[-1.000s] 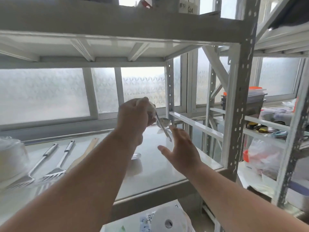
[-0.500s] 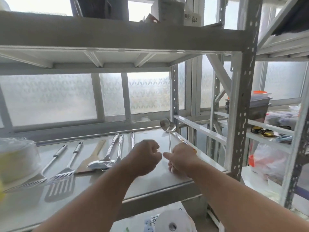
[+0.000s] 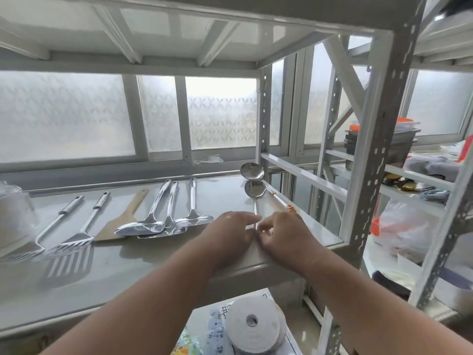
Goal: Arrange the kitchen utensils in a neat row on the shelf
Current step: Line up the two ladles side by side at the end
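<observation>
A steel ladle [image 3: 252, 171] lies on the grey shelf [image 3: 158, 262] at the right, its bowl at the back and its thin handle running toward me. My left hand [image 3: 230, 233] and my right hand [image 3: 284, 233] meet at the near end of that handle, and the fingertips of both pinch it. Further left lie two slotted turners [image 3: 76, 235], a wooden spatula [image 3: 122, 222] and three steel spoons or turners [image 3: 163, 221] whose heads overlap. A thin utensil with orange tips [image 3: 279, 199] lies along the shelf's right edge.
A white container [image 3: 12, 219] stands at the shelf's far left. The perforated steel upright [image 3: 368, 155] rises just right of my hands, with a cross rail [image 3: 302, 172] behind it. A tape roll [image 3: 254, 324] sits on the level below. A cluttered neighbouring rack [image 3: 414, 175] stands to the right.
The ladle, held up by my left hand a second ago, has come down onto the shelf at the right. Both hands dropped to the front edge and closed on its handle end.
</observation>
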`<state>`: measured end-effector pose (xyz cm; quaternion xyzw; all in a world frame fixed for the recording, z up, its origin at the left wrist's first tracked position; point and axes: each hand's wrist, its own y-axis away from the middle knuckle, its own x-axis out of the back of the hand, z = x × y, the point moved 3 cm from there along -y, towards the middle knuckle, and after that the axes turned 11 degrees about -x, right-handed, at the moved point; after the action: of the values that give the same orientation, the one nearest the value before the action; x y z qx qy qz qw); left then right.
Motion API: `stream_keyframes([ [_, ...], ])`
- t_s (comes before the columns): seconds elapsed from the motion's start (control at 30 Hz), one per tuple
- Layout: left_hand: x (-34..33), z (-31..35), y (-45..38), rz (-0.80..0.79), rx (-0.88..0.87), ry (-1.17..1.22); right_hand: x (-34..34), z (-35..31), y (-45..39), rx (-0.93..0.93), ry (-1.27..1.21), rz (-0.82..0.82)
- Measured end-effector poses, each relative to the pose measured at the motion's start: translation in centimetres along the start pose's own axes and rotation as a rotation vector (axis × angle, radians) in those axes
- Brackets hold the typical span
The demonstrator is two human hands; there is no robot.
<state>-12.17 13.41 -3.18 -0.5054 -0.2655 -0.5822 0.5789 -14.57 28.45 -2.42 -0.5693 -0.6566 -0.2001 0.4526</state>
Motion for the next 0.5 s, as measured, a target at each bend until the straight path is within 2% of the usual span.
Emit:
stream_keyframes([
  [0.13,-0.9,-0.6,-2.2,-0.058,-0.002,-0.015,0.1,0.8,-1.0,0.018,0.037,-0.004],
  [0.37,-1.5,-2.1,-5.2,-0.003,0.092,0.014,-0.5,1.1,-3.4,-0.021,0.044,-0.072],
  [0.5,-1.9,-2.4,-7.3,0.015,0.167,-0.007,-1.4,0.8,-4.4,-0.067,0.085,-0.04],
])
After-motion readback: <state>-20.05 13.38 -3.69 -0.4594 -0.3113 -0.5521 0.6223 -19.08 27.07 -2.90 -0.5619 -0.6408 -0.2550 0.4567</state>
